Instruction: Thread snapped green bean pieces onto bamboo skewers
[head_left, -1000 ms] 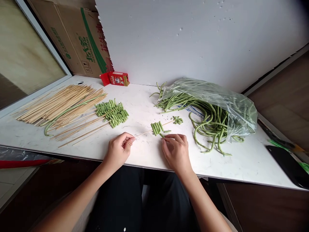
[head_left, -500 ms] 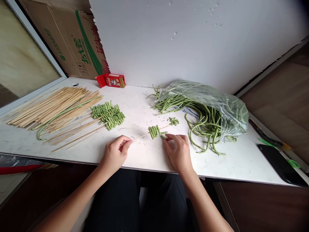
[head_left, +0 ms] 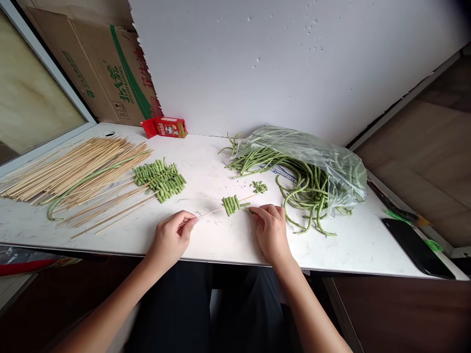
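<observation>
My left hand [head_left: 172, 234] pinches the lower end of a thin wooden skewer [head_left: 211, 212]. Several short green bean pieces [head_left: 231, 205] sit side by side on that skewer, near its far end. A loose bean piece [head_left: 245, 204] lies just right of them. My right hand [head_left: 271, 230] is closed, thumb against fingers, around a small green bean piece [head_left: 251, 211], mostly hidden by the fingertips. Just beyond the skewer tip is a small pile of bean ends [head_left: 259, 187]. Filled bean skewers [head_left: 162, 180] lie together left of centre.
Bare skewers [head_left: 73, 166] cover the left side, with a long bean across them. A plastic bag [head_left: 342, 169] of long beans [head_left: 312, 181] lies right of centre. A red box [head_left: 172, 127] stands behind; a black phone [head_left: 417, 247] and scissors [head_left: 395, 208] lie far right.
The view has shifted slightly. My right hand has drawn back a little from the threaded pieces, its fingertips now closer together on a small piece. My left hand still holds the skewer.
</observation>
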Demonstrator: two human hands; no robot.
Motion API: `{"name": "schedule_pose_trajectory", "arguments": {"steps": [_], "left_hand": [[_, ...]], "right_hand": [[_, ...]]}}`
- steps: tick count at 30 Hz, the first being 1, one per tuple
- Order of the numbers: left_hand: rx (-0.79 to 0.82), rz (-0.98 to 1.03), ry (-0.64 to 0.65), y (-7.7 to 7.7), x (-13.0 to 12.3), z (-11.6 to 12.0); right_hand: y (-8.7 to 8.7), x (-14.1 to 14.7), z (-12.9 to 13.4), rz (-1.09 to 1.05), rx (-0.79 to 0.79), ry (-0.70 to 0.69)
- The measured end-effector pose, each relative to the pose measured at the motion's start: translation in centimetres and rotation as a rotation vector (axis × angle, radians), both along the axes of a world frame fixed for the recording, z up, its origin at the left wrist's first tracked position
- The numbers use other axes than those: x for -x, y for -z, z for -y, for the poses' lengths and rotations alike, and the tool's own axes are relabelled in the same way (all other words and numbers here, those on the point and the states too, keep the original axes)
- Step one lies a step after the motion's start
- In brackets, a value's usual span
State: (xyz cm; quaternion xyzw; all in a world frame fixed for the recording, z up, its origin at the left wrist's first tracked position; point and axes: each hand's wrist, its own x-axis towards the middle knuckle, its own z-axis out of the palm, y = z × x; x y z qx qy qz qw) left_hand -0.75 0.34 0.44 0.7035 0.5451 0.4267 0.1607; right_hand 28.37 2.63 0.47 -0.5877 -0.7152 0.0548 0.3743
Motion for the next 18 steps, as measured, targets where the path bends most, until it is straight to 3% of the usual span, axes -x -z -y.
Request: {"name": "schedule_pose_trajectory", "arguments": {"steps": [6,12,18], "left_hand": [[0.002,-0.002,-0.007,-0.01,-0.07,0.02],[-0.003,-0.016,-0.013,0.25,0.04,0.08],[-0.009,-0.036,0.004,0.37,0.10,0.08]], "right_hand": [[-0.36,-0.30,-0.07,-0.098,0.017,0.010],[-0.82,-0.53,-0.29,-0.664,0.289,0.044],[-0.63,-0.81,-0.80,-0.996,0.273,-0.017]]}}
